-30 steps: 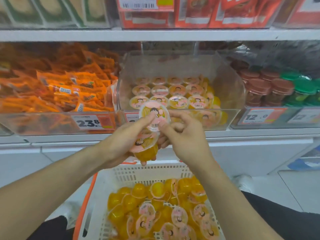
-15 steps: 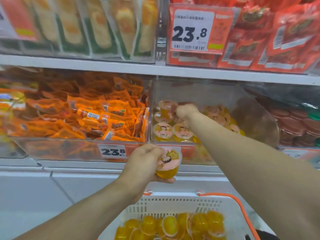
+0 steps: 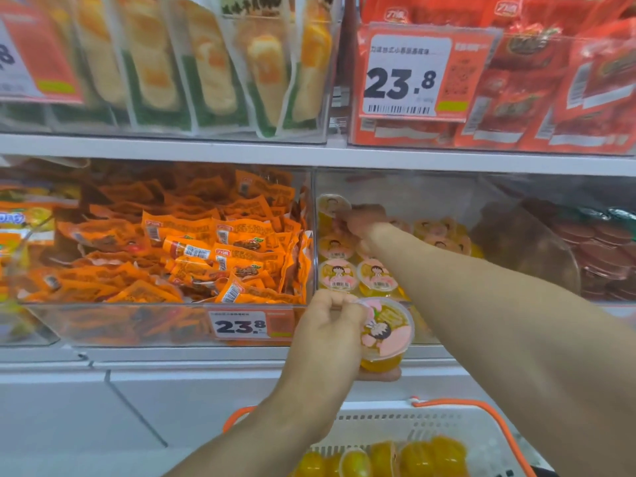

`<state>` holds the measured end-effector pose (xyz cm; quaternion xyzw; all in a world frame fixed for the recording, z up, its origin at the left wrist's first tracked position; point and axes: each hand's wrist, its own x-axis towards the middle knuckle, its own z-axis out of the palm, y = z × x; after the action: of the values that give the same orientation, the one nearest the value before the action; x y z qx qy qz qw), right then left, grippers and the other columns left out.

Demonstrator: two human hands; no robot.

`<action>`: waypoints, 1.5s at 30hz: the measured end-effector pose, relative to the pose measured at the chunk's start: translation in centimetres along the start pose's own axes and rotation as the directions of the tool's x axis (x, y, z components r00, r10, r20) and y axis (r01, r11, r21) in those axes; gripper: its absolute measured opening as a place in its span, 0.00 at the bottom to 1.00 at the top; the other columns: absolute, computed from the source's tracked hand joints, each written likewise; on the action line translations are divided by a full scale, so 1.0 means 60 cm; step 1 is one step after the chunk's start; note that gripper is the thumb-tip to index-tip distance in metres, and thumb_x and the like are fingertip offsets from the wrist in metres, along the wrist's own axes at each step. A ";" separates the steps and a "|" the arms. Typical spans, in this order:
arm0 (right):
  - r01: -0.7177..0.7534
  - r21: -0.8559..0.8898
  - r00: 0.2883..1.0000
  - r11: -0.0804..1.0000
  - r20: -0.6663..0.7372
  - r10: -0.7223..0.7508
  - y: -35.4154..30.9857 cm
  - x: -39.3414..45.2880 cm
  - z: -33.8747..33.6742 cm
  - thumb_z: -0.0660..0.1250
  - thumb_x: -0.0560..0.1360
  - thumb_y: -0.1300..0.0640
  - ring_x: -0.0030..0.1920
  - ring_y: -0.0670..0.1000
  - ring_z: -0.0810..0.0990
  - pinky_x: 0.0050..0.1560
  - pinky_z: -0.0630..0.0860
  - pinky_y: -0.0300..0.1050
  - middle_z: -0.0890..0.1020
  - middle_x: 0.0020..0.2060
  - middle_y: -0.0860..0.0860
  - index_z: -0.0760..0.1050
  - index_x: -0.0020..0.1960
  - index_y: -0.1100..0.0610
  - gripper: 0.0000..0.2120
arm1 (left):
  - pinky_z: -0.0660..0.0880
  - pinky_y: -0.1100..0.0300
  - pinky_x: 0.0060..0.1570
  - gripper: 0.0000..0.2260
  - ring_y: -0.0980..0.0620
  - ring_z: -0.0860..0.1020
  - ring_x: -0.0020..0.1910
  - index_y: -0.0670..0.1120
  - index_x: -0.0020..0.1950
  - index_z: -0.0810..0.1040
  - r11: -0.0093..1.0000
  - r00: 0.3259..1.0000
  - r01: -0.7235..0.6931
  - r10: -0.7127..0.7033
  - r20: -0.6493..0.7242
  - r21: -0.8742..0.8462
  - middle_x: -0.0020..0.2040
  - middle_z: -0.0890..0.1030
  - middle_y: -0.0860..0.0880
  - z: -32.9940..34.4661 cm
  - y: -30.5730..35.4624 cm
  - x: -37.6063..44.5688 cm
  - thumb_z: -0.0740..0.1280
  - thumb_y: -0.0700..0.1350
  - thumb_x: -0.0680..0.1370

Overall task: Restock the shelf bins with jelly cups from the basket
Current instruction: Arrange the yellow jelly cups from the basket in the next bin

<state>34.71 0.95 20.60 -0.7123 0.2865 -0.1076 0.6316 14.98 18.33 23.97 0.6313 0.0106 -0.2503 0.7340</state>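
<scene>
My right hand (image 3: 361,220) reaches deep into the clear shelf bin (image 3: 537,249) and pinches a jelly cup (image 3: 332,204) at the bin's back left, its cartoon lid tilted toward me. Rows of jelly cups (image 3: 339,275) with the same lids lie below it in the bin. In front of the bin's front wall my left hand (image 3: 330,325) grips another yellow jelly cup (image 3: 387,333), lid facing me. At the bottom the white basket (image 3: 447,420) with orange handles holds several yellow jelly cups (image 3: 413,456).
Left of the jelly bin is a clear bin of orange snack packets (image 3: 206,249) with a 23.8 price tag (image 3: 241,327). Brown-lidded cups (image 3: 592,242) fill the bin on the right. The white shelf edge (image 3: 309,154) above carries green-and-yellow packs (image 3: 206,63) and red packs (image 3: 516,80).
My right hand took a cup from my left hand and went to the bin's back left with it. My left hand rose a little toward the bin's front with its own cup.
</scene>
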 end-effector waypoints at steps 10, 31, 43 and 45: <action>-0.026 0.218 0.992 0.975 0.123 -0.001 0.001 -0.017 -0.006 0.71 0.76 0.66 0.33 0.51 0.83 0.43 0.84 0.48 0.83 0.40 0.59 0.77 0.57 0.70 0.12 | 0.83 0.43 0.39 0.03 0.47 0.84 0.32 0.41 0.49 0.71 0.998 0.994 -0.054 0.052 -0.099 -0.019 0.50 0.80 0.44 0.014 0.011 -0.008 0.64 0.40 0.81; 0.205 0.098 0.876 0.974 0.426 -0.228 0.010 -0.338 -0.199 0.72 0.74 0.66 0.33 0.56 0.82 0.34 0.81 0.45 0.84 0.36 0.63 0.74 0.61 0.64 0.17 | 0.77 0.51 0.47 0.13 0.46 0.80 0.42 0.46 0.39 0.72 0.903 0.864 -0.379 0.424 -0.273 0.203 0.39 0.81 0.46 0.038 -0.016 0.025 0.73 0.51 0.76; -0.190 0.006 0.919 0.982 0.353 0.176 -0.042 -0.138 -0.103 0.58 0.81 0.70 0.32 0.49 0.73 0.30 0.75 0.37 0.75 0.31 0.56 0.72 0.45 0.65 0.08 | 0.66 0.61 0.45 0.01 0.54 0.67 0.46 0.50 0.43 0.70 0.153 0.654 -0.522 0.704 0.279 0.839 0.43 0.71 0.55 -0.006 -0.031 0.050 0.60 0.46 0.75; -0.220 -0.099 0.910 0.970 0.336 0.241 -0.035 -0.110 -0.077 0.55 0.82 0.69 0.31 0.47 0.70 0.25 0.72 0.35 0.72 0.32 0.55 0.71 0.45 0.63 0.10 | 0.65 0.62 0.44 0.02 0.54 0.67 0.46 0.50 0.43 0.70 0.125 0.649 -0.524 0.699 0.300 0.842 0.43 0.71 0.54 -0.007 -0.032 0.051 0.59 0.46 0.73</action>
<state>27.54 0.74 24.83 -0.6997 0.2563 0.1029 0.6589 17.06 17.47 21.11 0.8765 -0.3191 0.1625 0.3216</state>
